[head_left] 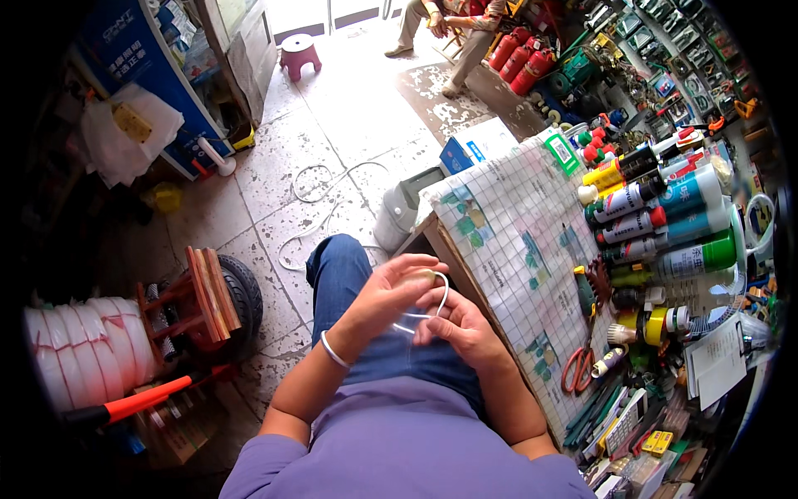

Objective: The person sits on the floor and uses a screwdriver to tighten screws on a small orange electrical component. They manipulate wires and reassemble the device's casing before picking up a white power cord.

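A thin white cord [446, 289] bends in a loop between my hands, above my lap. My left hand [391, 293] has its fingers curled toward the loop's top, where the cord runs in under the fingertips. Lower and to the right, my right hand [463, 324] pinches the cord between thumb and fingers. A short length of it crosses between the two palms. More white cord [293, 254] lies in loose curves on the floor ahead of my knee; whether it joins the piece in my hands is hidden.
At my right stands a counter with a gridded cover [507, 249], holding red-handled scissors [577, 370] and several spray cans [632, 200]. A grey bin [399, 214] sits by its corner. Left are a wheel [241, 291] and white rolls [87, 349]. A person [465, 37] sits ahead near fire extinguishers [524, 62].
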